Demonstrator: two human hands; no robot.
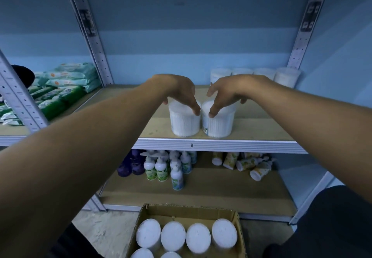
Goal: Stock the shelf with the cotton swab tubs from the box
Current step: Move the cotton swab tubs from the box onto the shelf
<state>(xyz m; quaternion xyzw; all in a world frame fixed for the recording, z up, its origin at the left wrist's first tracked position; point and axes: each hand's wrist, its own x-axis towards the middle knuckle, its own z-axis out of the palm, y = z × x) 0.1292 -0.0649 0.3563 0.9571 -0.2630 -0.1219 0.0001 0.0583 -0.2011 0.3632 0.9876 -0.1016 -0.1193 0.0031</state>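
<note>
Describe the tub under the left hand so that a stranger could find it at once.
Look at the wooden middle shelf of the metal rack. Two white cotton swab tubs stand side by side near its front edge, apart from the row at the back. It is the left tub, under the left hand; its neighbour shows a barcode.

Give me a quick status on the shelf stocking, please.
Left hand and right hand each grip a tub on the shelf front. Four tubs at back. Box still holds more. Nothing in the way.

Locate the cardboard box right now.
In the head view the cardboard box sits bottom centre on the floor, below the lower shelf, open, with white tubs inside.
</note>
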